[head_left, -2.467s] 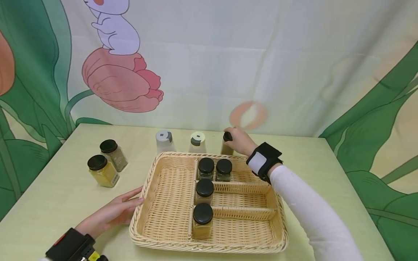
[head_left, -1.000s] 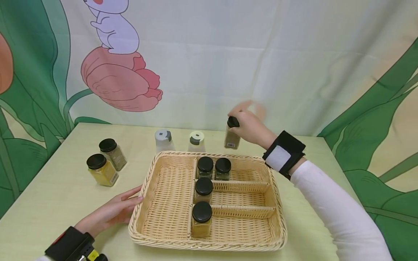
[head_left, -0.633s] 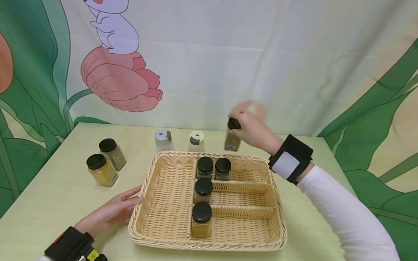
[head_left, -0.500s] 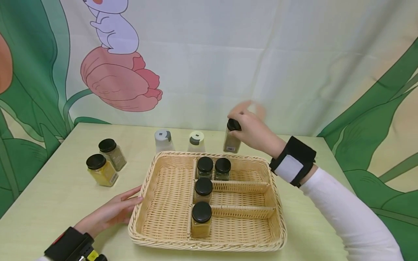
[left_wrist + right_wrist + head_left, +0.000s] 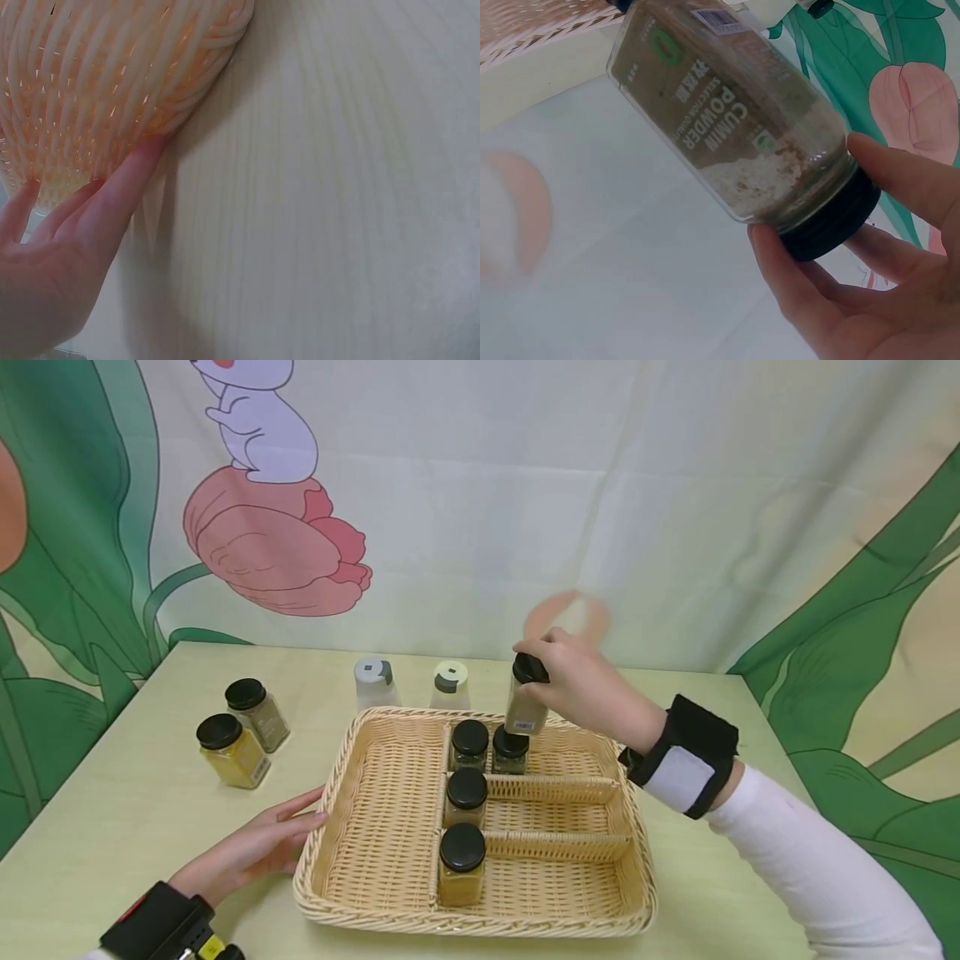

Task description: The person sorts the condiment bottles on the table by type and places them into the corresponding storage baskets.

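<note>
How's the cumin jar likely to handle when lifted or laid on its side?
The cumin jar is probably stiff, since its clear walls show no denting. Those smooth, glossy sides may be slippery. Its flat faces suggest it wouldn't readily roll.

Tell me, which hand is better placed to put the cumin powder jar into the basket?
Probably the right hand: it grips the cumin powder jar near the basket's far rim. The left hand touches the basket's left side, away from the jar.

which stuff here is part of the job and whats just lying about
Seemingly in the job:
cumin powder jar, in the right hand
wicker basket, touched by the left hand
four jars inside it

Apparently idle:
two loose jars left of the basket
two pale-topped bottles behind it
printed backdrop
</note>
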Tool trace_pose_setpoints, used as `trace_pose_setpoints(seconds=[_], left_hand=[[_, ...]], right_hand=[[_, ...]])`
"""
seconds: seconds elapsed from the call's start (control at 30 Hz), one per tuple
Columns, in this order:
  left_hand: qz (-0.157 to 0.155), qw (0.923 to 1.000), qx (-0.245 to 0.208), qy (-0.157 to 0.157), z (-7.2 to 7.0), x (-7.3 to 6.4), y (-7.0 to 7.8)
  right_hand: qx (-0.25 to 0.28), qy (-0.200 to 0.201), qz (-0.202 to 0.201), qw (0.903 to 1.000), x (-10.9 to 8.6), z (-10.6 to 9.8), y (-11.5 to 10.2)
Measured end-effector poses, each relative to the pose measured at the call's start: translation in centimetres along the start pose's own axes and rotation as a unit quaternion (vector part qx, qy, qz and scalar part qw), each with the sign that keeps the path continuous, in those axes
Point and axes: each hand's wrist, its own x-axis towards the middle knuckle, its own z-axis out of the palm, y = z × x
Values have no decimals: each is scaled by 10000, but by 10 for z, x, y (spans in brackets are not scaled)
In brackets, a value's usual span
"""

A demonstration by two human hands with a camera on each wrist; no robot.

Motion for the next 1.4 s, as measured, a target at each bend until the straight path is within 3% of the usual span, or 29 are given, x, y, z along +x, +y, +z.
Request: trace_pose_setpoints(seconds=[0.53, 1.0, 1.4], left_hand=[[-1, 10000, 73, 7, 0, 0, 1], [11, 10000, 48, -6, 0, -1, 0], [24, 10000, 22, -58, -1, 0, 0]], right_hand=[[-163, 35, -444, 9989, -18, 4, -15], [-258, -79, -550, 9981, -33, 13, -20], [-343, 45, -680, 9971, -45, 33, -17]])
